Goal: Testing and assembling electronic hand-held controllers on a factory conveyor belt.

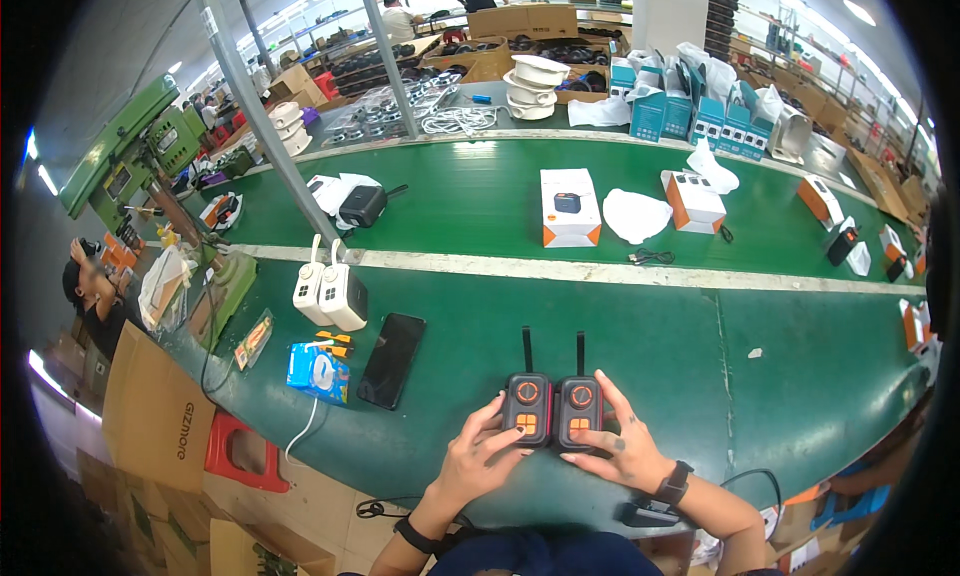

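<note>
2 black-and-orange devices (552, 410) lie side by side between both hands, left hand (480, 460) and right hand (620, 444) spread, fingertips touching them.

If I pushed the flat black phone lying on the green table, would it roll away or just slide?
The phone would probably slide, not roll: it looks thin and flat, lying on its broad face. Its glossy surface may feel a bit slippery to pick up. It seems stiff, and likely breakable if dropped off the table edge nearby.

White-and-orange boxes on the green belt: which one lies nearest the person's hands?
The large flat box near the belt's middle, its picture side facing up. The smaller box lies to its right, and the others sit out at the far right edge.
</note>
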Available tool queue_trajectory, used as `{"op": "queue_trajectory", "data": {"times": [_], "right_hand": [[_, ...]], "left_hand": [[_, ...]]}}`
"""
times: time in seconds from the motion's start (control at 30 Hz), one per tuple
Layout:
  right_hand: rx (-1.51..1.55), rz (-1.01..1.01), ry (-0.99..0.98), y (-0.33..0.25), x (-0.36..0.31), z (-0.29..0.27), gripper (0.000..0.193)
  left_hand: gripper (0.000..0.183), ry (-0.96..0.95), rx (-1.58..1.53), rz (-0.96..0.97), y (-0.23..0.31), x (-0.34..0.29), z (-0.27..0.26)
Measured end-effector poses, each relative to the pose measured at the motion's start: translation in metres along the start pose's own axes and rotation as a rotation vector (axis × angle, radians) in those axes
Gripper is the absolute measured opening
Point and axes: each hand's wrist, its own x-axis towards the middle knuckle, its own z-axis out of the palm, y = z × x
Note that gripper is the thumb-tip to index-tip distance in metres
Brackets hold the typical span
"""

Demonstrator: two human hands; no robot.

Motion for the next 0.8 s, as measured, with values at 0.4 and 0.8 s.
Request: {"op": "queue_trajectory", "data": {"times": [0.4,0.8], "right_hand": [[-0.009,0.000,0.012,0.0040,-0.0013,0.0028,0.038],[-0.009,0.011,-0.015,0.0030,-0.0010,0.0014,0.035]], "left_hand": [[0.047,0.013,-0.008,-0.019,0.0012,0.0013,0.0002],[0.053,0.005,0.050,0.007,-0.0002,-0.0003,0.0018]]}}
